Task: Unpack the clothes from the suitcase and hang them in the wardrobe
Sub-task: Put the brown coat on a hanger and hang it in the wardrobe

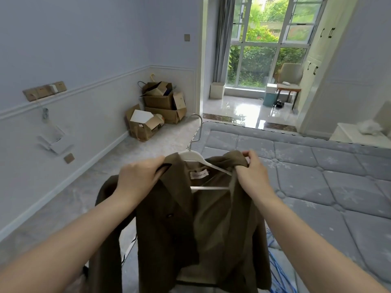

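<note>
A dark olive-brown jacket [211, 229] hangs in front of me on a white hanger [196, 157] whose metal hook points up and away. My left hand [139, 176] grips the jacket's left shoulder and collar. My right hand [251, 172] pinches the bunched fabric of the right shoulder over the hanger's end. One sleeve dangles at the lower left. A white wardrobe [323, 60] with dark handles stands at the far right. The suitcase is not in view.
A bare quilted mattress [328, 182] fills the right side. Open cardboard boxes [156, 111] are stacked by the left wall. A chair [289, 81] stands by the glass doors. A white nightstand [359, 136] is at the far right. Blue cords [279, 267] lie below the jacket.
</note>
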`<state>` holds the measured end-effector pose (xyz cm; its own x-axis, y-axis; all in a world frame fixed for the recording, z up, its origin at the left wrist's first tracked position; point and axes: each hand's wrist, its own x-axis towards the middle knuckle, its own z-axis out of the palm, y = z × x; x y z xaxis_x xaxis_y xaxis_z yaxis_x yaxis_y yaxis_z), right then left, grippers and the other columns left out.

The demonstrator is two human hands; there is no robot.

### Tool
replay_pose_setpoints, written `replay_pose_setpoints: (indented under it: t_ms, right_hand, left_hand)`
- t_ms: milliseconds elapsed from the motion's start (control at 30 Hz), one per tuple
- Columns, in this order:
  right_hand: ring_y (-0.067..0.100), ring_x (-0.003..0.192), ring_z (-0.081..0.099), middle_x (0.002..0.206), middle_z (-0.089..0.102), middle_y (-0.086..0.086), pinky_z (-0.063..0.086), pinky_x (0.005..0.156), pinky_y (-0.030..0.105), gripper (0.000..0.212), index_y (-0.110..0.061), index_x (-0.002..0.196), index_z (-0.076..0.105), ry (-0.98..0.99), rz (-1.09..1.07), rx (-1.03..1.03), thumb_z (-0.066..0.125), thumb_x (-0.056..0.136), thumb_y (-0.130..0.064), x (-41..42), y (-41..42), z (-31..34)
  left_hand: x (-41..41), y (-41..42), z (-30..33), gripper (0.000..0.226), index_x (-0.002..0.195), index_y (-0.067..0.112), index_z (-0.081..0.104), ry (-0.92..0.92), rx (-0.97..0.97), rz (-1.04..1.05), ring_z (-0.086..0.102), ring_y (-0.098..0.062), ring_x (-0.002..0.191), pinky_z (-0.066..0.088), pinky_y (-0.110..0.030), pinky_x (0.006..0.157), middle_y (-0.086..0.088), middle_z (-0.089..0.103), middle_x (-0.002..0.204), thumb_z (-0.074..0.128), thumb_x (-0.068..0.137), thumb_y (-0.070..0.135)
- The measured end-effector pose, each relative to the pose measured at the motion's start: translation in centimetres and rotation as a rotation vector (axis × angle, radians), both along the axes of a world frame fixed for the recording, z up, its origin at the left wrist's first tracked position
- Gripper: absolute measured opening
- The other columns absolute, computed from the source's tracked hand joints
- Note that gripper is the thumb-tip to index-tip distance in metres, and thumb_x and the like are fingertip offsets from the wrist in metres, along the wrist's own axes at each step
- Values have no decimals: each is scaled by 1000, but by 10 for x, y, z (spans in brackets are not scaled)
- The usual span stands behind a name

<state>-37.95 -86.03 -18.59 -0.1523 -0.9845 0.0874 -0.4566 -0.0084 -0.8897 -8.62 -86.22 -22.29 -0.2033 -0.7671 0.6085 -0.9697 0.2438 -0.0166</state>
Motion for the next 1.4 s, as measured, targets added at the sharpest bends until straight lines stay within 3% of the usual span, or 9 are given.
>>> replay_pose_setpoints:
  t_ms: [233,333,500,633,833,1033,1133,1267,1400]
  right_hand:
    - [-1,71,64,94,65,-13,45,56,7,48,-41,125,32,203,394,35,65,92,-35,34,49,17]
    - [5,100,66,119,63,-13,54,85,19,56,-41,142,32,235,534,174,61,94,-38,42,49,8]
    - [7,92,56,101,58,-10,54,82,32,23,-28,110,64,427,73,-547,66,89,-20,28,19,14]
    - [19,126,44,135,48,-1,39,105,39,47,-27,136,51,680,30,-556,64,91,-34,19,-9,32]
    - [14,79,54,84,56,-9,48,67,32,36,-24,92,53,807,284,-450,40,93,-57,29,-18,45]
    - [10,64,49,71,53,-11,35,53,26,31,-28,84,49,718,188,-605,44,93,-56,42,-17,64]
    - [8,62,47,70,50,-14,28,52,22,24,-30,85,49,717,148,-616,48,95,-52,46,-17,72]
    - [8,60,47,65,46,-17,29,52,24,28,-30,79,48,700,115,-617,46,95,-53,54,-16,78]
    - [1,61,45,64,48,-16,26,53,23,30,-33,72,42,688,194,-569,46,95,-53,69,-13,83]
  left_hand:
    - [1,0,13,22,114,28,60,198,85,160,63,-22,68,51,-34,54,2,67,80,48,97,37]
    - [2,4,18,24,114,27,60,260,27,132,61,-21,64,43,-29,50,2,66,77,45,98,38]
    - [15,10,35,21,102,24,62,304,-117,42,58,-19,56,44,-28,46,4,62,67,48,98,39]
    - [31,16,48,31,97,20,64,286,-178,-77,59,-16,55,45,-27,44,3,64,68,44,98,44]
    - [69,20,53,28,94,8,69,296,-226,-158,66,-23,63,40,-13,55,-6,70,75,55,93,33]
    - [127,23,73,27,99,23,66,494,-144,-163,62,-21,92,49,-30,81,6,63,95,70,85,0]
    - [136,32,85,41,99,39,59,452,-98,-225,61,-12,96,48,-22,86,17,59,97,72,84,3]
    - [139,45,91,6,98,22,64,523,21,-257,56,-6,112,43,-18,95,7,58,112,63,92,24]
    - [144,46,105,31,114,28,49,638,138,-150,59,-4,101,45,-19,85,10,61,111,65,91,40]
